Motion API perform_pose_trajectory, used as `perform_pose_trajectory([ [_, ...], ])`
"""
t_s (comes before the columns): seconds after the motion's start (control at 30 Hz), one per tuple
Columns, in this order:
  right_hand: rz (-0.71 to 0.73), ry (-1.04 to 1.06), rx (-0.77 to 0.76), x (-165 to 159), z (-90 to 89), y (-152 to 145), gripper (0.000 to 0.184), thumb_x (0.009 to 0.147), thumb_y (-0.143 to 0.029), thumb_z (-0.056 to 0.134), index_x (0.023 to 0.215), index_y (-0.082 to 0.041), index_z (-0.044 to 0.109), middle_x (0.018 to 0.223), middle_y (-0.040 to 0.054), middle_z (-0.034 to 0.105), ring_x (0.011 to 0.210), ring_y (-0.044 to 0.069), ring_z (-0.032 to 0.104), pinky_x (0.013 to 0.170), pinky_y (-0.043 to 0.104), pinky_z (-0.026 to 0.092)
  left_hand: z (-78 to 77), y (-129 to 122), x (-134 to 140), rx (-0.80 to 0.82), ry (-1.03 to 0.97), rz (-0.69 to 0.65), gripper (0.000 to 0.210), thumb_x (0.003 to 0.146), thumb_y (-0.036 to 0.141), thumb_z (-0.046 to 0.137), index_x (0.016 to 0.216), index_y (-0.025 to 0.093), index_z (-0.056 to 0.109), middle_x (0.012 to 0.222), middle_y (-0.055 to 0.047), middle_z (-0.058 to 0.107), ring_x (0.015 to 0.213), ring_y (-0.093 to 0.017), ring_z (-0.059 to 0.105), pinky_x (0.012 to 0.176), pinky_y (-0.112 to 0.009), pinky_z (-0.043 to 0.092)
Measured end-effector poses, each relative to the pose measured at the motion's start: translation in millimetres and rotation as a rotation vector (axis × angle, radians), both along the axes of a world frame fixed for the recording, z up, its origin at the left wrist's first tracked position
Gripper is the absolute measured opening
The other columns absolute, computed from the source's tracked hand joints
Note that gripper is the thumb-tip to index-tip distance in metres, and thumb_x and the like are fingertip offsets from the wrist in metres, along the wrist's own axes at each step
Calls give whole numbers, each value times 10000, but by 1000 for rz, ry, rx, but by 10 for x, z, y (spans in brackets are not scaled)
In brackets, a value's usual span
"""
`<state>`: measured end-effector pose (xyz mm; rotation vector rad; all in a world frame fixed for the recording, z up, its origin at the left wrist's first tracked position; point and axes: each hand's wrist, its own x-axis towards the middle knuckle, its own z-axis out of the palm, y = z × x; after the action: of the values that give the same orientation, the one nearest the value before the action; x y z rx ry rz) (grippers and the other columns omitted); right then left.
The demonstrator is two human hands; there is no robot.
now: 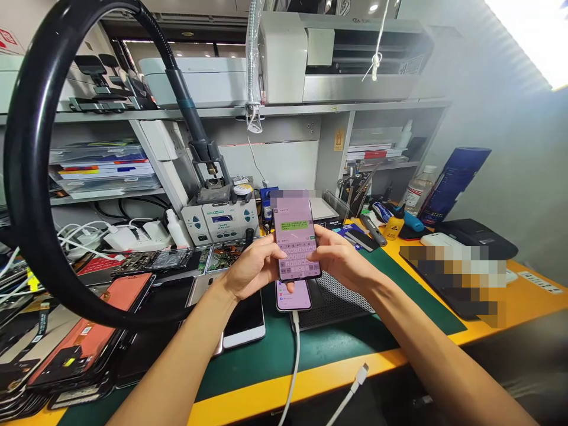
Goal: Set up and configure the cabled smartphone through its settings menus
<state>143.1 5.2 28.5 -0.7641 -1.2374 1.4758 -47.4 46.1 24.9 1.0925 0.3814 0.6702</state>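
Note:
Both of my hands hold one smartphone upright, its lit pinkish screen showing a chat and an on-screen keyboard. My left hand is closed round its left side, thumb over the keys. From the other side my right hand grips it, and that thumb also lies on the keyboard. Behind and below it a second phone with a lit screen lies on the bench, a white charging cable plugged into its lower end. The upper part of that phone is hidden.
Phone parts and housings are stacked at the left beside a white phone. A black ring lamp arches over them. Behind stands a soldering station. Bottles, a yellow one among them, stand at the right. A loose cable end hangs in front.

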Motion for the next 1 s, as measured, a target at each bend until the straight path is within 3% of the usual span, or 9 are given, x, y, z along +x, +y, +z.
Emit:
perform_pose_trajectory([
  [0.23, -24, -19, 44, -14, -50, 16, 408, 743, -142, 658, 1146, -197, 642, 1113, 62, 730, 881, 211, 672, 795, 351, 520, 11, -7, 1, 31, 9, -14, 576, 747, 36, 539, 1310, 158, 537, 1244, -134, 637, 897, -265, 670, 528, -364, 595],
  [0.47, -195, -140, 102, -85, -100, 12, 383, 747, -183, 713, 1116, -180, 608, 1067, 65, 720, 810, 193, 655, 770, 348, 525, -28, -14, 20, 72, 31, 2, 582, 747, 45, 526, 1309, 191, 547, 1260, -115, 628, 894, -254, 670, 570, -377, 601],
  [1.0, -63, 0, 42, -24, -26, 1, 503, 633, -108, 646, 1129, -187, 671, 1066, 33, 737, 861, 198, 647, 755, 323, 502, 4, 1, 10, 0, -44, -10, 478, 844, 98, 494, 1317, 135, 553, 1188, -153, 646, 888, -288, 658, 508, -400, 588],
])
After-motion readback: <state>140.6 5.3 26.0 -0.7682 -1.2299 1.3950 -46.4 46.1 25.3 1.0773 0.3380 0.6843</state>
